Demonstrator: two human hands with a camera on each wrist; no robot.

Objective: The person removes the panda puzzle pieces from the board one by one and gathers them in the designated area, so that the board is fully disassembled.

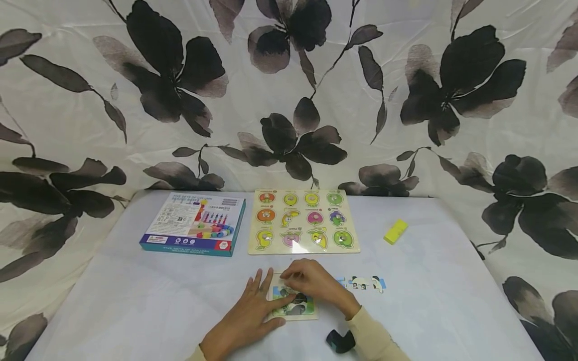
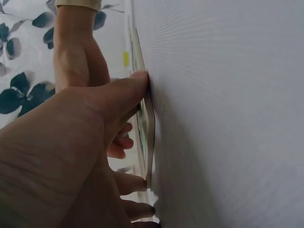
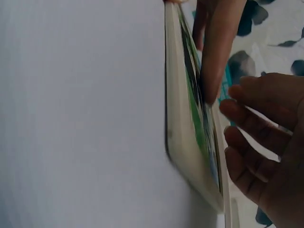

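Puzzle board (image 1: 301, 317) lies at six o'clock beneath a splayed, ungrasping left hand (image 1: 253, 312) and a curled right hand (image 1: 313, 282), its hold impossible to tell, which could scatter the pieces (image 1: 360, 284) at the board's three o'clock by swinging sideways

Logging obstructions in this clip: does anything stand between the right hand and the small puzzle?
Nothing visible blocks the right hand, which is at the upper part of the small puzzle; the left hand reaches in from the left, partly covering its middle.
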